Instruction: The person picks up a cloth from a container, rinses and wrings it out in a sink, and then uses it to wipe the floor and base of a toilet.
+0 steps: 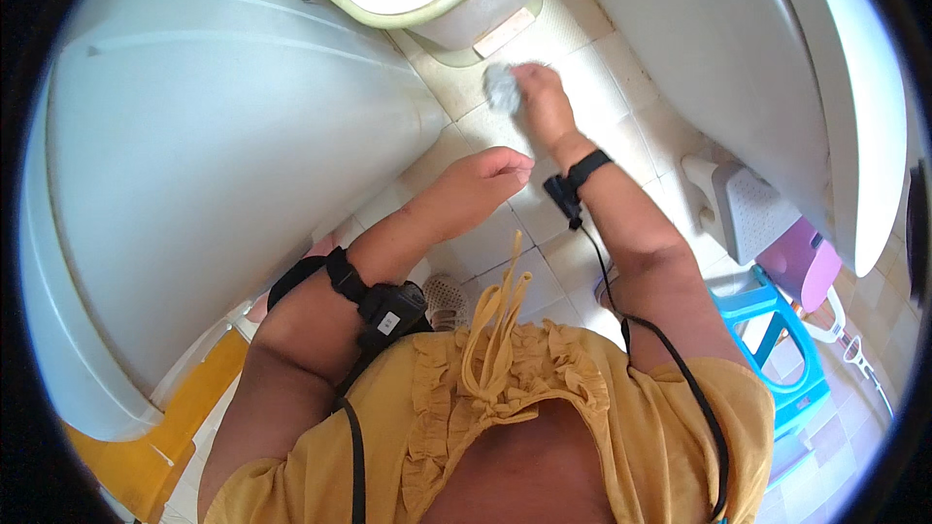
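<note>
My right hand (545, 103) grips a crumpled grey-white wad (502, 89), blurred, so I cannot tell whether it is cloth or a scourer. The wad is above or on the pale tiled floor (608, 76), just in front of a white bin-like container (477, 11) with a pale green rim. Nearer to me, my left hand (484, 185) has its fingers curled in against the thumb, and nothing shows in it. Its palm is hidden. Both forearms wear black straps, a small device (562, 195) on the right and a larger box (393, 309) on the left.
A big pale grey-blue casing (240, 124) rises on my left, and a white curved fixture (735, 44) on my right. Beneath the latter stand a grey perforated plastic piece (753, 207), a purple container (799, 262) and a blue plastic stool (790, 349). A black cable (673, 349) runs along my right arm.
</note>
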A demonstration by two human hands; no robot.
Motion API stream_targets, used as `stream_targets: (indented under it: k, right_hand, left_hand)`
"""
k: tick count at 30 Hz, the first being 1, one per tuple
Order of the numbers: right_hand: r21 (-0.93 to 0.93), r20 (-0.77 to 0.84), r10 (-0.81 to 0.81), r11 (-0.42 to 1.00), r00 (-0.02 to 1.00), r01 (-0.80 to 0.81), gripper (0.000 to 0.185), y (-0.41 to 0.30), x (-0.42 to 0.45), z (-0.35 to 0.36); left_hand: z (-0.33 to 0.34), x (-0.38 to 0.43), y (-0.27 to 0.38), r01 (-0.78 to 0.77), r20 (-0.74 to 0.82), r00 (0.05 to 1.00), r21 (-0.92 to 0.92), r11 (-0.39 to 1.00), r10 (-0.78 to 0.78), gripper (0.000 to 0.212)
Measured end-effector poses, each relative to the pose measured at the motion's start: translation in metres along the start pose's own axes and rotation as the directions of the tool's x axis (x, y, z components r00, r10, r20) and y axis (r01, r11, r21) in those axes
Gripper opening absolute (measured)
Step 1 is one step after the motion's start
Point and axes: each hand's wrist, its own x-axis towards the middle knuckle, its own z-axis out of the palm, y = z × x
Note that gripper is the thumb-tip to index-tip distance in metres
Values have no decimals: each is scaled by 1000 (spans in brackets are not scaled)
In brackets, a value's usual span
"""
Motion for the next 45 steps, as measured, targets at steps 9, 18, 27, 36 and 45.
stream_targets:
  k: [9, 18, 27, 36, 45]
  right_hand:
    - [-175, 287, -158, 961, 945, 214, 27, -8, 3, 28]
    - [-309, -681, 146, 831, 717, -463, 29, 87, -100, -118]
    - [-99, -714, 441, 704, 543, -703, 34, 80, -22, -69]
    - [-488, -420, 188, 778, 888, -396, 35, 64, 14, -82]
    - [-589, -538, 189, 613, 821, -527, 39, 112, -40, -88]
  left_hand:
    - [2, -7, 9, 43, 39, 998, 100, 994, -47, 32]
    - [-1, -12, 14, -41, 94, 995, 49, 998, 37, 34]
    - [-10, -6, 11, 61, 24, 998, 48, 997, -62, 38]
    - [-10, -5, 11, 37, 9, 999, 64, 997, -38, 35]
    - [-6, -2, 14, 29, 22, 999, 111, 993, -32, 31]
